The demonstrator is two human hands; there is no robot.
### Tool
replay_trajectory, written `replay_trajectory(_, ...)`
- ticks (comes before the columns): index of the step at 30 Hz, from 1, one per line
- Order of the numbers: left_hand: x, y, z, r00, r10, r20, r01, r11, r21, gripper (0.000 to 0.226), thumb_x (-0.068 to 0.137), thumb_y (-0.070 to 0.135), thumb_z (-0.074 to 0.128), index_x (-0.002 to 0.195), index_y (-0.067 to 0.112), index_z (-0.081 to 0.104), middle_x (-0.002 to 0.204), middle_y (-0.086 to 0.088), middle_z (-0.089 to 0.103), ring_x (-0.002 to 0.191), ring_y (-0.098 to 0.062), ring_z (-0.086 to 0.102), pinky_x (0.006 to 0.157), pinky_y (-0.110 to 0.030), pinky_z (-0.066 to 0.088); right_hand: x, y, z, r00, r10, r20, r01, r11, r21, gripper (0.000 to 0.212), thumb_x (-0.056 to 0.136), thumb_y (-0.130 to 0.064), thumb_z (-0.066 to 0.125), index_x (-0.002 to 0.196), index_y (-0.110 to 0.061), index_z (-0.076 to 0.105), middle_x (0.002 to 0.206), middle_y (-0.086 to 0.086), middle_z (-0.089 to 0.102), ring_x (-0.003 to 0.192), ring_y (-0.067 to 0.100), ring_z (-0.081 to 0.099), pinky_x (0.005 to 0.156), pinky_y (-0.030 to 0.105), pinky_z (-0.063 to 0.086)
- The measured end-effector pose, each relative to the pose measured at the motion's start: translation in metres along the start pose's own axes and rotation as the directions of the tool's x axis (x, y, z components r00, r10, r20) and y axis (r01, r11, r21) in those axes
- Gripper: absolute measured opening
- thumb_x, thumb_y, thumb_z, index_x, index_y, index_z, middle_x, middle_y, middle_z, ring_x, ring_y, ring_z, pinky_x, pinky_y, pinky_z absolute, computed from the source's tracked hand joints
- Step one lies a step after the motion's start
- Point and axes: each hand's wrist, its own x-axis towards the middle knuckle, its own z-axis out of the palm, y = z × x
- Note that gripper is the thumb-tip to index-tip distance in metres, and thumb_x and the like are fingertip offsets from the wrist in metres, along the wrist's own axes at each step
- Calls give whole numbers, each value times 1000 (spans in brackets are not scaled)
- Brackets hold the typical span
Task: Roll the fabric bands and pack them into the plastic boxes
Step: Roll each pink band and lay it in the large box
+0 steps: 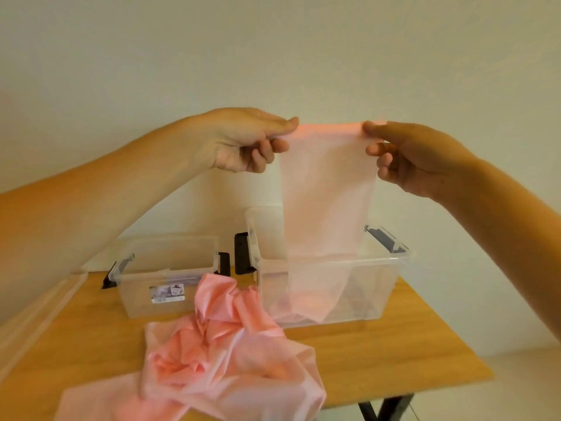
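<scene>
Left hand (243, 141) and right hand (406, 156) each pinching a top corner of a sheer pink fabric band (326, 192) — held taut, tail draping into the larger clear plastic box (388, 287). Likely featherweight, limp, slippery; best gripped at corners. Label on smaller box (167, 293) — unreadable.

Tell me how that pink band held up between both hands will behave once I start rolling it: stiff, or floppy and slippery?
Probably very floppy: the pink band hangs limp from the left hand and right hand, trailing into the larger plastic box. Likely light, since it is sheer. Its sheen in the heap on the table hints it may slip and unroll.
</scene>
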Motion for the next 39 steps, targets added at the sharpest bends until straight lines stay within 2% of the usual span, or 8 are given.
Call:
replay_trajectory(4,-49,-56,28,999,24,36,-29,990,137,19,102,37,56,106,20,64,60,-2,64,40,-4,39,35,-15,32,-68,56,-2,999,-43,22,44,999,-20,18,102,-27,60,109,-13,69,70,3,68,44,9,49,44,20,48)
replay_trajectory(10,-109,-153,63,992,99,80,-107,989,103,18,104,33,49,101,19,60,76,-16,74,36,-11,46,34,-17,34,-149,144,-1,997,-70,-10,69,996,-64,30,102,-28,57,120,-7,68,91,13,75,45,18,55,48,26,52)
replay_trajectory(18,-144,-258,100,995,96,-20,-95,995,33,17,104,22,51,116,22,64,102,-4,76,52,-17,57,40,-23,44,-206,236,18,993,-48,-104,55,996,69,22,103,-25,55,113,-10,67,104,6,74,64,21,67,53,26,52)
replay_trajectory(23,-151,-292,110,984,165,-71,-167,986,-20,18,99,13,60,111,16,72,76,6,70,56,-17,61,42,-24,48,-223,266,21,988,-30,-151,46,993,106,17,104,-14,53,108,-16,70,99,3,73,70,20,69,52,25,51)
replay_trajectory(29,-146,-308,120,969,216,-118,-217,976,3,15,97,11,63,106,16,74,78,-1,68,51,-20,59,41,-27,48,-229,280,15,979,17,-204,1,996,87,15,100,-13,59,104,-15,73,90,6,72,73,22,71,54,28,53)
replay_trajectory(33,-139,-313,126,949,271,-159,-270,962,30,12,98,13,61,102,12,73,55,-5,58,45,-20,54,42,-26,46,-229,288,9,975,21,-219,1,995,100,16,101,-7,57,111,-8,69,89,9,73,68,23,70,52,28,54)
replay_trajectory(37,-135,-315,131,932,332,-146,-328,943,47,13,98,15,59,101,13,71,66,-18,65,43,-16,53,44,-23,45,-226,292,4,972,8,-234,19,993,114,13,100,-10,58,105,-8,69,79,13,70,63,25,66,52,28,53)
replay_trajectory(39,-135,-317,133,930,349,-118,-351,936,11,12,93,17,64,103,14,71,70,-10,68,44,-15,55,44,-22,45,-224,292,4,969,7,-247,27,990,136,17,94,-19,62,103,-7,70,75,13,69,61,24,65,52,28,52)
